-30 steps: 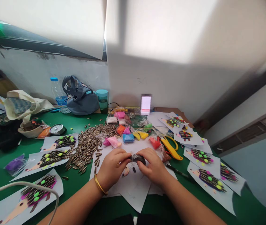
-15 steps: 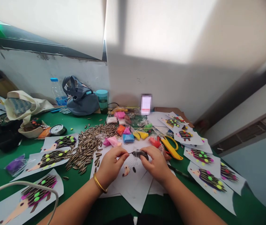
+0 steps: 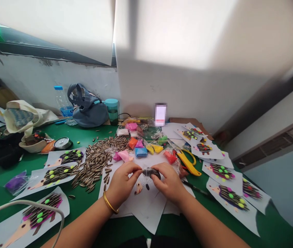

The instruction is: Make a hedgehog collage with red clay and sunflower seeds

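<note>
My left hand [image 3: 124, 181] and my right hand [image 3: 171, 182] meet above a white sheet [image 3: 146, 206]. Between them is a dark lump of modelling clay [image 3: 152, 172] in clear plastic. The fingers of my right hand wrap round the lump. My left thumb and forefinger pinch the clay at its left end; the exact spot they grip is partly hidden. Below, the sheet bears a hedgehog drawing with a peach clay face [image 3: 138, 188] and a small black clay oval [image 3: 147, 187]. A few sunflower seeds [image 3: 106, 179] lie along the sheet's left edge.
A heap of sunflower seeds [image 3: 95, 163] spreads left of the sheet. Behind are bagged clays, including a blue pack [image 3: 141, 152], and yellow-handled scissors [image 3: 189, 163]. Finished hedgehog pictures [image 3: 230, 198] lie on both sides. A white cable [image 3: 22, 202] arches at the front left.
My left fingertips have come closer to the dark clay; the thin dark strand that stretched between them and the lump no longer shows. The lump has tilted and shifted slightly left.
</note>
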`<state>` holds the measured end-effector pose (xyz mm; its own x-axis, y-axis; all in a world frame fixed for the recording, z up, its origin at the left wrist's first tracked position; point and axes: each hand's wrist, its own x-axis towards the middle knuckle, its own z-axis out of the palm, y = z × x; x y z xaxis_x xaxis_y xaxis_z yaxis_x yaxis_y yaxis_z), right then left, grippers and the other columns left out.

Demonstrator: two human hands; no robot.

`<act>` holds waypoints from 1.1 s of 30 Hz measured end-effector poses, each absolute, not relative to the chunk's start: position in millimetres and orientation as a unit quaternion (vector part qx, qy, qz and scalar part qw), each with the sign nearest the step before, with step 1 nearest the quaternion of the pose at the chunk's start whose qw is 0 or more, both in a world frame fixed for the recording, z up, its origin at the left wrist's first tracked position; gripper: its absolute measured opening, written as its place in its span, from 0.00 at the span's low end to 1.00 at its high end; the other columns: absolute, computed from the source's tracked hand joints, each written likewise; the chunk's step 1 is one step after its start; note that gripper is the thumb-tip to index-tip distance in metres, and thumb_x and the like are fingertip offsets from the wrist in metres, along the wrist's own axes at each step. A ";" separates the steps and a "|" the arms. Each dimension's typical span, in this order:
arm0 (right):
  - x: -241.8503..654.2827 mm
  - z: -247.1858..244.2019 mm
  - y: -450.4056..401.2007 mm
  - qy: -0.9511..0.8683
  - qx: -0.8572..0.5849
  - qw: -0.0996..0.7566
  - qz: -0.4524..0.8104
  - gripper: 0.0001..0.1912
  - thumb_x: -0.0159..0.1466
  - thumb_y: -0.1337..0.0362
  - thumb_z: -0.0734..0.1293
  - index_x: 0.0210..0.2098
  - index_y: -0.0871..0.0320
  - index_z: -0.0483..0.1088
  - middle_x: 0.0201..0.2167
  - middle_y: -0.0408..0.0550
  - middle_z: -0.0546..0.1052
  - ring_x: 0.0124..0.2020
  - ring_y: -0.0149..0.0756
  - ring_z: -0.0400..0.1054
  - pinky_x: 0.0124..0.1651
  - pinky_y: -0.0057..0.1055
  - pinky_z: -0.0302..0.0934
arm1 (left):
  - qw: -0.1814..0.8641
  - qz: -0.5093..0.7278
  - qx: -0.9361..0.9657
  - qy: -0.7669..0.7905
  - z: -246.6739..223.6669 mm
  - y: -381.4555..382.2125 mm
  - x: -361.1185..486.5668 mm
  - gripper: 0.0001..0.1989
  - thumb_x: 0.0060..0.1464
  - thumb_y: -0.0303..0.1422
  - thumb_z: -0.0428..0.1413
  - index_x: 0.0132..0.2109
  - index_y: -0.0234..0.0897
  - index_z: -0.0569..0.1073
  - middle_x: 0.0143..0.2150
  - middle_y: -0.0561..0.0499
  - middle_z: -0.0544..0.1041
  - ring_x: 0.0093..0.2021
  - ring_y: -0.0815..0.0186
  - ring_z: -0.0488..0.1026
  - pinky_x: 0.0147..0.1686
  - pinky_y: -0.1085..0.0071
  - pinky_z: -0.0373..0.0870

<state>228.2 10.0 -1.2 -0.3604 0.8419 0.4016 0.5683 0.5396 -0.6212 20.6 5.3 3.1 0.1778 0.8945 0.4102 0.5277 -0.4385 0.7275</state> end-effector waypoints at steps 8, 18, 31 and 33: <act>257.5 -17.2 43.2 -0.756 -0.566 0.330 -0.016 0.17 0.61 0.60 0.67 0.49 0.56 0.69 0.43 0.52 0.75 0.44 0.47 0.65 0.48 0.43 0.56 | 0.356 0.470 0.629 0.507 1.4 13.0 16.9 0.11 0.54 0.39 0.57 0.31 0.36 0.76 0.32 0.49 0.77 0.35 0.63 0.73 0.37 0.68 0.70; 252.8 -16.3 37.6 -0.763 -0.560 0.312 -0.085 0.22 0.62 0.60 0.66 0.55 0.53 0.66 0.54 0.56 0.69 0.55 0.54 0.58 0.54 0.52 0.51 | 0.547 0.447 0.531 0.469 8.9 9.3 23.3 0.15 0.52 0.38 0.59 0.46 0.36 0.77 0.36 0.47 0.80 0.37 0.64 0.76 0.39 0.66 0.73; 213.4 2.0 -6.4 -0.833 -0.375 0.397 0.088 0.14 0.64 0.62 0.66 0.50 0.51 0.71 0.38 0.48 0.75 0.41 0.40 0.66 0.45 0.41 0.59 | 0.558 0.373 0.575 0.468 9.6 2.5 28.3 0.13 0.51 0.41 0.57 0.29 0.35 0.76 0.22 0.52 0.74 0.22 0.68 0.69 0.25 0.72 0.66; 210.9 1.6 -8.2 -0.832 -0.360 0.408 0.111 0.15 0.64 0.63 0.67 0.50 0.50 0.71 0.37 0.47 0.75 0.40 0.39 0.66 0.43 0.40 0.60 | 0.574 0.357 0.572 0.465 9.6 0.8 30.2 0.11 0.48 0.40 0.60 0.29 0.35 0.76 0.19 0.54 0.72 0.21 0.69 0.67 0.24 0.73 0.64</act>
